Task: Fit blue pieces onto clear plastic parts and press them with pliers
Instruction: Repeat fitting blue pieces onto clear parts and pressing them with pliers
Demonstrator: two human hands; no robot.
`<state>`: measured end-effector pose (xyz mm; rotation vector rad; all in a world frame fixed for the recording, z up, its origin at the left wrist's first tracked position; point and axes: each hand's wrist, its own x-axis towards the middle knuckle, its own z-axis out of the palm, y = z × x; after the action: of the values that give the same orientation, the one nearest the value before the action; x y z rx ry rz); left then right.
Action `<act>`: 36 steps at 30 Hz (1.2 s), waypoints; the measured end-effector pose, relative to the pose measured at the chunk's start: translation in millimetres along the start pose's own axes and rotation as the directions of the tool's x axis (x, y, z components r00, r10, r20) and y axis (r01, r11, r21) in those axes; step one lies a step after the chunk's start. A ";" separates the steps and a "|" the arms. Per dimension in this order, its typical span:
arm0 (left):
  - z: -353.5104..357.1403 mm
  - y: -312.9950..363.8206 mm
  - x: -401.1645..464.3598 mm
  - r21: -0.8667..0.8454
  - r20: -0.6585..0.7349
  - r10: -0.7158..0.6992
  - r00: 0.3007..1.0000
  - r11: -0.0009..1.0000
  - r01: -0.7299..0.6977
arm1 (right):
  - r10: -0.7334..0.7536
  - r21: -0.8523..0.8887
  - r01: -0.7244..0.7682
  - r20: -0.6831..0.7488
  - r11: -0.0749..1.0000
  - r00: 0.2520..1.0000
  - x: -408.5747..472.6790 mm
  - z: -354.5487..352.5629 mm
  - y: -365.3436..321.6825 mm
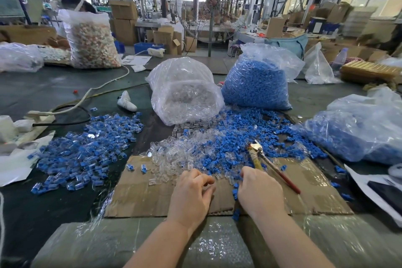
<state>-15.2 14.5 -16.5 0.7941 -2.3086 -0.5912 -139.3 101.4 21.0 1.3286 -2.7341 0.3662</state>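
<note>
**Both hands at the near edge of the loose parts**

I see my left hand (191, 193) on the corrugated cardboard sheet (141, 193), fingers curled inward at the fringe of the clear plastic parts (171, 159); whether it pinches one I cannot tell. My right hand (261, 191) lies just beside it at three o'clock, knuckles up, fingers bent down among a few blue pieces (228, 148); its grip is hidden from me too.

The clear parts are small, glossy, boxy shells heaped at twelve o'clock from my left hand. The blue pieces are matte, stubby plugs, spread at twelve to one o'clock and mingling with the clear ones. The pliers (264, 159) lie on that spread at one o'clock from my right hand, metal head away from me, one yellow and one red handle splayed apart, untouched.

At ten o'clock sits a separate pile of assembled parts (87, 152), clear with blue inside. Crinkled film bags stand at twelve o'clock: one of clear shells (185, 91), one of blue plugs (258, 80), and a third blue-filled bag (359, 135) slumps at two o'clock.

Bare cardboard lies open between my hands and the sheet's taped near edge; bubble wrap (217, 243) covers the table lip below my wrists
</note>
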 end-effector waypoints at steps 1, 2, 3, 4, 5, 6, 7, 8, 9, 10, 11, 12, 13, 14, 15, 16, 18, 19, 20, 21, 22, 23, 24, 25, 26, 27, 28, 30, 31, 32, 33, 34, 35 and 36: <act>0.1 -0.2 0.5 0.001 0.002 -0.004 1.000 1.000 0.004 | -0.005 0.009 0.005 0.007 1.000 1.000 2.0 1.0 -0.4; 0.1 -0.4 1.1 0.001 0.002 -0.008 1.000 1.000 0.008 | -0.006 0.023 0.006 0.011 1.000 1.000 3.9 2.3 -0.2; -0.1 -0.5 1.9 -0.003 0.001 -0.014 1.000 1.000 0.014 | 0.002 0.048 -0.003 0.009 0.999 1.000 5.5 3.3 0.1; -0.4 -0.7 2.8 -0.008 -0.002 -0.020 1.000 1.000 0.020 | 0.015 0.078 -0.015 0.004 0.997 1.000 6.8 4.1 0.3; -0.9 -0.9 3.8 -0.013 -0.008 -0.027 1.000 1.000 0.027 | 0.022 0.111 -0.021 -0.005 0.994 1.000 7.7 4.9 0.5; -1.5 -0.9 4.8 -0.020 -0.014 -0.034 0.999 0.999 0.034 | 0.024 0.150 -0.020 -0.019 0.988 1.000 8.2 5.2 0.1; -2.1 -0.7 6.1 -0.030 -0.023 -0.043 0.999 0.999 0.042 | 0.025 0.202 -0.016 -0.044 0.979 0.999 8.6 5.4 -0.4; -2.4 -0.4 7.5 -0.043 -0.032 -0.051 0.998 0.998 0.050 | 0.027 0.264 -0.006 -0.076 0.965 0.997 8.7 5.0 -1.5; -2.7 0.1 8.9 -0.057 -0.038 -0.059 0.998 0.997 0.057 | 0.028 0.326 0.009 -0.109 0.945 0.994 8.7 4.0 -3.2; -3.1 0.9 10.2 -0.071 -0.042 -0.064 0.997 0.996 0.060 | 0.026 0.379 0.026 -0.132 0.925 0.991 8.6 2.8 -5.6; -3.5 2.2 11.4 -0.082 -0.045 -0.063 0.997 0.995 0.060 | 0.021 0.422 0.041 -0.142 0.906 0.990 9.0 1.9 -8.4; -3.6 3.2 12.3 -0.092 -0.045 -0.061 0.997 0.994 0.057 | 0.015 0.459 0.049 -0.134 0.887 0.991 9.7 1.5 -11.4; -3.5 4.3 13.1 -0.097 -0.044 -0.059 0.997 0.994 0.055 | 0.010 0.496 0.049 -0.115 0.867 0.993 10.4 1.6 -14.5; -3.2 5.2 13.6 -0.101 -0.040 -0.061 0.997 0.993 0.056 | 0.010 0.536 0.040 -0.089 0.843 0.996 11.1 2.0 -17.5; -2.9 5.8 14.0 -0.108 -0.035 -0.067 0.997 0.992 0.063 | 0.010 0.578 0.026 -0.058 0.816 0.998 11.8 3.0 -20.0; -2.8 6.2 14.3 -0.119 -0.030 -0.081 0.996 0.990 0.077 | 0.009 0.615 0.011 -0.029 0.788 1.000 12.4 3.9 -22.0; -3.1 6.8 15.0 -0.137 -0.023 -0.116 0.993 0.984 0.112 | -0.001 0.665 -0.003 0.005 0.747 1.000 13.2 5.6 -24.0; -3.3 6.8 15.1 -0.142 -0.023 -0.128 0.992 0.982 0.123 | -0.007 0.682 -0.001 0.008 0.731 1.000 13.3 5.9 -24.1; -3.1 6.2 15.4 -0.149 -0.024 -0.135 0.991 0.980 0.130 | -0.013 0.698 0.001 0.012 0.716 1.000 13.6 5.9 -24.2; -2.5 5.6 15.3 -0.156 -0.027 -0.140 0.990 0.979 0.135 | -0.021 0.715 -0.001 0.022 0.699 1.000 14.1 5.4 -24.3; -2.1 4.8 15.5 -0.165 -0.031 -0.149 0.988 0.976 0.142 | -0.028 0.729 -0.006 0.034 0.684 0.999 14.2 4.9 -24.6; -1.7 4.5 15.6 -0.174 -0.035 -0.161 0.986 0.973 0.153 | -0.033 0.736 -0.007 0.040 0.677 0.999 14.0 5.0 -24.7; -1.3 3.8 15.6 -0.181 -0.041 -0.172 0.984 0.970 0.162 | -0.031 0.715 0.003 0.027 0.699 0.999 13.4 5.9 -24.4; -0.9 2.9 15.6 -0.180 -0.050 -0.180 0.982 0.969 0.168 | -0.025 0.651 0.024 -0.008 0.759 1.000 13.0 6.9 -23.2; -0.7 2.0 15.6 -0.174 -0.059 -0.184 0.981 0.970 0.172 | -0.022 0.544 0.047 -0.052 0.838 0.998 12.4 7.5 -21.7; -0.6 1.4 15.6 -0.167 -0.068 -0.185 0.980 0.971 0.172 | -0.027 0.418 0.063 -0.091 0.906 0.995 11.2 7.2 -20.2; -0.5 0.6 15.5 -0.165 -0.077 -0.182 0.980 0.972 0.168 | -0.036 0.301 0.069 -0.114 0.951 0.993 9.9 6.7 -19.2; 0.4 -0.6 14.9 -0.155 -0.093 -0.170 0.981 0.976 0.154 | -0.065 0.148 0.081 -0.107 0.986 0.992 8.8 9.0 -17.6; 1.0 -0.9 14.0 -0.145 -0.101 -0.164 0.981 0.978 0.148 | -0.083 0.105 0.093 -0.093 0.990 0.992 8.6 11.4 -17.6; 1.6 -1.3 13.5 -0.136 -0.106 -0.160 0.981 0.980 0.145 | -0.099 0.075 0.105 -0.084 0.992 0.992 8.6 14.0 -17.8; 2.0 -1.4 12.8 -0.129 -0.111 -0.157 0.981 0.981 0.143 | -0.108 0.058 0.113 -0.084 0.992 0.991 9.0 16.6 -18.3; 2.2 -1.6 12.5 -0.125 -0.114 -0.156 0.981 0.982 0.142 | -0.110 0.055 0.115 -0.091 0.992 0.990 9.6 18.9 -18.5; 2.1 -1.4 12.4 -0.122 -0.118 -0.156 0.981 0.982 0.141 | -0.107 0.059 0.113 -0.099 0.992 0.989 10.6 20.3 -18.1; 1.9 -1.4 12.8 -0.122 -0.122 -0.154 0.980 0.983 0.140 | -0.104 0.064 0.111 -0.105 0.992 0.989 11.9 21.7 -17.9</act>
<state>-24.0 5.3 -13.5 0.9268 -2.0903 -0.7069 -132.0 76.2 5.3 1.4251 -2.5774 0.5103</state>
